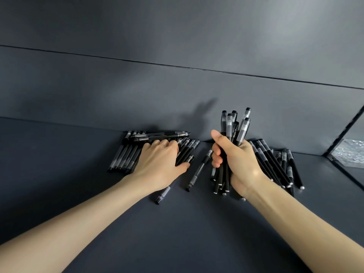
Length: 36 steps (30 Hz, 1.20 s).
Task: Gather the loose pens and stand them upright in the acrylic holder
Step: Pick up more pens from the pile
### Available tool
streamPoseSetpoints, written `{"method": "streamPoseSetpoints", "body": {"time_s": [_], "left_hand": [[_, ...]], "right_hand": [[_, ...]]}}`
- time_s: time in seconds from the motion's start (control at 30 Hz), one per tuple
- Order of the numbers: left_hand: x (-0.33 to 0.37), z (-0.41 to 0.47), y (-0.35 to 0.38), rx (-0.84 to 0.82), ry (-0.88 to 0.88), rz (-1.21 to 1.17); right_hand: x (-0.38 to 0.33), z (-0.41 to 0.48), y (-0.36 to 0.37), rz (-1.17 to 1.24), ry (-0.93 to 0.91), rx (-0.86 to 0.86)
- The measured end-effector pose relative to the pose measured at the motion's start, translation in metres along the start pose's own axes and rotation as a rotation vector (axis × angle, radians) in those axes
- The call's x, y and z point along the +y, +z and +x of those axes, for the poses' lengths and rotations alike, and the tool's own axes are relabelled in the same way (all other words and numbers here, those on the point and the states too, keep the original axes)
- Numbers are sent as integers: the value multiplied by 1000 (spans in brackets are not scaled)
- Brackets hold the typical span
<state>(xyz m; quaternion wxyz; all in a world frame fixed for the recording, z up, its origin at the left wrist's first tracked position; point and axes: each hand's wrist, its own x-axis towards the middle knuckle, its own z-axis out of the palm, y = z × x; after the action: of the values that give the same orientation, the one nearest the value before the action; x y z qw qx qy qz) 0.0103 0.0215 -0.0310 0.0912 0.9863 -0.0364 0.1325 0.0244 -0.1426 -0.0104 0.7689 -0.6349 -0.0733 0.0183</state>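
- Two bare forearms come in from the bottom corners over the dark counter.
- A short pen lies half hidden under the left wrist. A single pen lies free between the hands.
- The right hand is clenched round a bundle of pens, caps up and leaning slightly. Whether their lower ends touch the counter cannot be told.
- The left hand lies palm down on the left pile. Its fingers curl over several pens with the thumb pressed against them, and the fingertips are hidden.
- The right pile lies near the counter's back edge, partly covered by the right wrist.
- A clear, glinting thing is cut off at the right edge. It is too unclear to tell if it is the holder.
- The grey wall stands behind.
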Motion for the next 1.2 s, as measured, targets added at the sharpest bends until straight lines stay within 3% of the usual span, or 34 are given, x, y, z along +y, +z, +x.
{"method": "streamPoseSetpoints", "body": {"time_s": [0.3,0.7,0.93,1.03,1.13,1.2], "left_hand": [[7,0,6,-35,-10,112],[11,5,4,-170,-82,78],[13,2,0,-60,-54,74],[12,0,-10,51,-11,-139],[19,-13,-15,-17,87,-506],[25,-23,-15,-80,165,-608]], "right_hand": [[-1,-2,0,-1,15,-1],[1,-1,1,-34,39,-5],[0,-1,1,-19,43,3],[1,-1,1,-26,26,20],[-2,-3,2,-33,-3,12],[-5,-3,2,-29,-6,2]]}}
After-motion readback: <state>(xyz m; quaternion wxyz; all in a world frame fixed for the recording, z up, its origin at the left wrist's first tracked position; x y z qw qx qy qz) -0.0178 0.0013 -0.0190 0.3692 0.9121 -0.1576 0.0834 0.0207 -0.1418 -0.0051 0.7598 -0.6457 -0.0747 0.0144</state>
